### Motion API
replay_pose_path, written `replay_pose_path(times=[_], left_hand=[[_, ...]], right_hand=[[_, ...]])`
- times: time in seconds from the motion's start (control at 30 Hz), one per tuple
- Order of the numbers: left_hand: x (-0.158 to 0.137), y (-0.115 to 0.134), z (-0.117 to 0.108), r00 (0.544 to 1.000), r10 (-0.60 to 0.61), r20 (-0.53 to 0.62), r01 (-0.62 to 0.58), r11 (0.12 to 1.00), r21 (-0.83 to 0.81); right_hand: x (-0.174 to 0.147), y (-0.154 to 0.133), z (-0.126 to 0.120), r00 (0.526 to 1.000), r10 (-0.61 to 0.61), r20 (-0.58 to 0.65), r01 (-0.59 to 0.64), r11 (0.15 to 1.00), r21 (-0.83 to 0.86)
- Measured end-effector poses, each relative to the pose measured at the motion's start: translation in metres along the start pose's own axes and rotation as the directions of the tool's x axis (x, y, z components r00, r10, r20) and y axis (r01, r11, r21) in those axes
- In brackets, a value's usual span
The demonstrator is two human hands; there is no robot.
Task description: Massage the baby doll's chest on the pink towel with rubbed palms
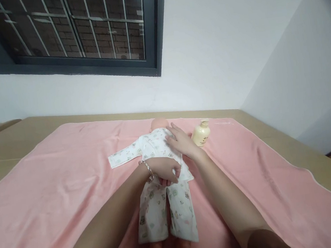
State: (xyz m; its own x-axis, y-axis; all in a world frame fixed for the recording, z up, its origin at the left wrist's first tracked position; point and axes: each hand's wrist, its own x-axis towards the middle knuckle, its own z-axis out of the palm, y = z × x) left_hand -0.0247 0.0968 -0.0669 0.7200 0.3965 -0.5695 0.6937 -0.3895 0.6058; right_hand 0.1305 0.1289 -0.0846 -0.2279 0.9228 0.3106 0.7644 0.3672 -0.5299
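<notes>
A doll (159, 123) lies stretched out, its head pointing away from me. It wears a white printed shirt (153, 145) and matching pants (154, 218); its feet stick out below the cuffs. One shirt sleeve (125, 154) reaches out to the left, while the other is mostly hidden by my right hand and forearm. My left hand (165, 170), with a bracelet (148, 170) at the wrist, is curled closed at the shirt's lower edge, its fingertips partly hidden. My right hand (182, 140) rests with outstretched fingers on the shirt near the doll's right-side shoulder.
A pink cloth (77, 171) with some wrinkles covers most of the wooden tabletop (324, 169). Just right of my right hand stands a pale yellow pump bottle (201, 134). Behind the table are a white wall (205, 54) and a dark-framed barred window (155, 56).
</notes>
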Motion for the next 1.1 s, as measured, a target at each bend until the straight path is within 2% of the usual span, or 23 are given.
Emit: replay_pose_path(times=[0.07, 0.17, 0.23, 0.33, 0.47, 0.63, 0.77, 0.93, 1.1], left_hand=[[0.001, -0.002, 0.0, 1.0, 0.008, -0.002, -0.008, 1.0, 0.008], [0.003, -0.006, 0.002, 0.999, 0.032, -0.016, -0.031, 0.998, 0.063], [0.004, -0.008, 0.002, 0.999, 0.046, -0.026, -0.044, 0.996, 0.08], [0.004, -0.007, 0.002, 0.999, 0.04, -0.027, -0.039, 0.998, 0.058], [-0.002, -0.003, 0.0, 0.999, 0.013, -0.046, -0.012, 0.999, 0.033], [-0.013, -0.001, -0.006, 0.983, -0.001, -0.186, 0.006, 1.0, 0.025], [-0.016, 0.003, -0.008, 0.988, -0.058, -0.144, 0.062, 0.998, 0.025], [-0.019, 0.02, 0.002, 0.992, -0.04, -0.117, 0.068, 0.968, 0.241], [-0.02, 0.033, 0.012, 0.973, -0.043, -0.225, 0.147, 0.871, 0.469]], right_hand=[[0.003, 0.001, 0.019, 0.997, -0.054, -0.046, 0.052, 0.998, -0.034], [0.005, 0.004, 0.041, 0.992, -0.119, 0.048, 0.123, 0.986, -0.11], [0.005, 0.005, 0.047, 0.992, -0.127, 0.026, 0.129, 0.984, -0.124], [0.005, 0.005, 0.046, 0.99, -0.118, -0.08, 0.109, 0.988, -0.109], [0.007, 0.006, 0.045, 0.996, -0.076, 0.04, 0.081, 0.989, -0.125], [0.008, 0.009, 0.045, 0.993, -0.094, -0.073, 0.087, 0.991, -0.098], [0.007, 0.01, 0.044, 0.997, -0.075, 0.027, 0.077, 0.993, -0.092], [0.004, 0.003, 0.041, 0.994, -0.079, -0.072, 0.073, 0.995, -0.075], [0.003, -0.003, 0.036, 0.993, -0.074, 0.093, 0.081, 0.993, -0.084]])
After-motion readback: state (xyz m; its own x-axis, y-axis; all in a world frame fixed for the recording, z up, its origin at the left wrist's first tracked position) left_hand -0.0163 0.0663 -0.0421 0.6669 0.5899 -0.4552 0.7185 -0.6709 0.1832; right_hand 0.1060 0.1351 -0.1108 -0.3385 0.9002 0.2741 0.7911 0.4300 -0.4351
